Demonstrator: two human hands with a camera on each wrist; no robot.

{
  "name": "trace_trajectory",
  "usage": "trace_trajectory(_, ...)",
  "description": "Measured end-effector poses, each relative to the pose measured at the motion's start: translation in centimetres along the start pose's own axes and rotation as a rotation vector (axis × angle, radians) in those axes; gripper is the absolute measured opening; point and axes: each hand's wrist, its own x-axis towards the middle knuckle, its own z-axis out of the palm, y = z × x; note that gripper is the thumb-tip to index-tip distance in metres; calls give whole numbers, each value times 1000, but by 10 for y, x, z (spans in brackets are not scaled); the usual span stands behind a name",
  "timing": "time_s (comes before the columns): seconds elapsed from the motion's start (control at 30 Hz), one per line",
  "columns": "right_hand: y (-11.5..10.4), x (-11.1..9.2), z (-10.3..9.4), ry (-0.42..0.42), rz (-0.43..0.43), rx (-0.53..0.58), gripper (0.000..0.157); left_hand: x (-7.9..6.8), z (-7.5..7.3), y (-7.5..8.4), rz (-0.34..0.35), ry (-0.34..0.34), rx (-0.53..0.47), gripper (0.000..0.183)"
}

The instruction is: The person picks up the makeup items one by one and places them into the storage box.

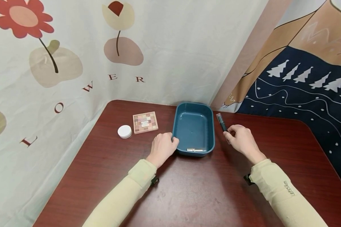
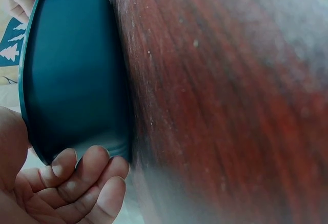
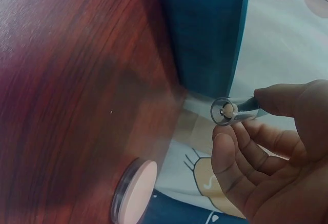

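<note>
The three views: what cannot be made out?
Head: lettering on the palette, too small to read; most of the round case, hidden by the right hand.
Left wrist: inside of the box, hidden by its wall.
Right wrist: part of the round case, cut off by the bottom edge.

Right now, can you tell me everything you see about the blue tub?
The blue tub is a rounded-corner rectangle, longer than wide, and looks like smooth plastic. It stands upright on the brown table, open on top. A small tube lies inside at its near end. The person's left hand holds its rim by the near left corner.
</note>
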Motion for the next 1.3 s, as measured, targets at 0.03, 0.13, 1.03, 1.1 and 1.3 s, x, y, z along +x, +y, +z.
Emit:
trace_trajectory(0.03,-1,0,1,4,-8,-4,15,0,0,0,2,2,1,38)
trace_trajectory(0.13,-4,1,2,18,-36,-12,15,0,0,0,3,4,7,38)
trace_trajectory(1.03,-25,7,6,-16,-100,13,15,0,0,0,-2,-1,11,38)
trace_trajectory(1.1,-26,7,6,-23,-102,18,16,0,0,0,-2,0,8,38)
trace_trajectory(1.3,-30,9,7,-33,-113,24,17,0,-1,1,-6,-4,6,38)
